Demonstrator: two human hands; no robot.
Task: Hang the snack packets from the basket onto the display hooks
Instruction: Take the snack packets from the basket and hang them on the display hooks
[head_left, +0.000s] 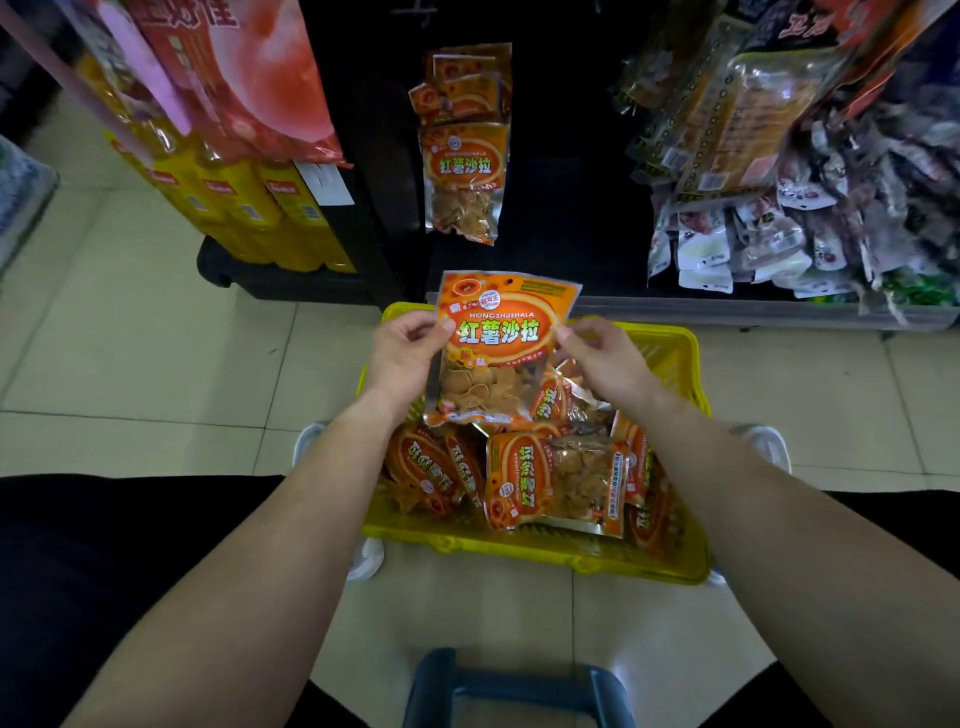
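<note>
Both hands held one orange snack packet (498, 348) upright above the yellow basket (675, 358), its printed face toward the camera. The left hand (400, 358) pinched the packet's left edge between thumb and fingers; the right hand (602, 358) pinched its right edge near the upper corner. A small hang hole (509, 282) showed close to the top edge, between and above the two hands.

Handling, as judged: the packet looked light, a thin glossy film bag of brittle chips visible through a clear window in its lower half. The film would be slippery and crinkly, and the contents could crush under a tight squeeze, so the flat sealed margins and the top strip beside the hole seemed the best places to grip; the padded middle was best left alone.

Counts: one packet in hand. Below the hands, in the basket, about six to eight more packets (550, 478) lay overlapping on their sides; the exact number could not be told. Ahead of and above the hands, a bunch of matching packets (465, 176) hung against the dark display panel, at least three visible in layers; their hook could not be made out. Other goods hung beyond the right hand (727, 130), and yellow boxes (270, 218) stood beyond the left hand
</note>
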